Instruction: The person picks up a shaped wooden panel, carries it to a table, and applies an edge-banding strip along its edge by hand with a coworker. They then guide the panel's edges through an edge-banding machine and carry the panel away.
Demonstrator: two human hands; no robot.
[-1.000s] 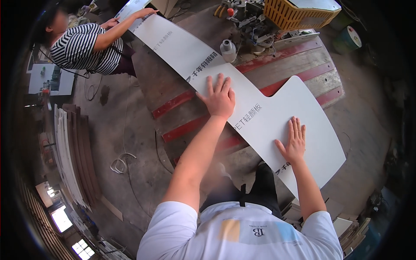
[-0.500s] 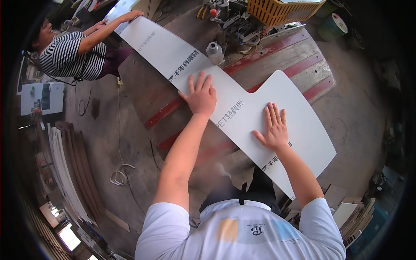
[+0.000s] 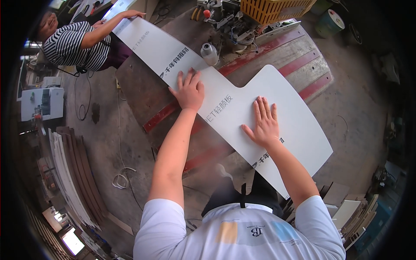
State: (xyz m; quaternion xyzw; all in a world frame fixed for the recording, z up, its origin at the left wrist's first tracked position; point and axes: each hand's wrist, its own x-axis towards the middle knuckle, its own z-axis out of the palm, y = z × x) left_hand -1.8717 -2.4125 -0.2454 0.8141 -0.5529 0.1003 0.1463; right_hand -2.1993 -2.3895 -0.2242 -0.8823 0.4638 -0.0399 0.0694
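A long white board [image 3: 299, 125], cut in an L-like shape with one wide rounded end, lies slanting over a workbench. Dark print runs across its face. Flat on its narrower stretch rests my left hand [image 3: 189, 92], fingers spread near the board's left edge. My right hand [image 3: 264, 123] lies palm down on the wide part, thumb held away from the fingers. Neither hand grips anything. At the far upper left, a co-worker in a striped top [image 3: 76, 45] has a hand [image 3: 133, 14] on the board's other end.
The workbench [image 3: 301, 58] has red strips across its top. A clear bottle [image 3: 209, 54] stands just beyond the board, before a metal machine [image 3: 234, 28] and a yellow crate [image 3: 277, 9]. Stacked panels [image 3: 71, 173] line the left; offcuts [image 3: 351, 212] lie lower right.
The board has shifted somewhat to the left and up in view, both my hands moving with it and staying flat. The co-worker's head has turned.
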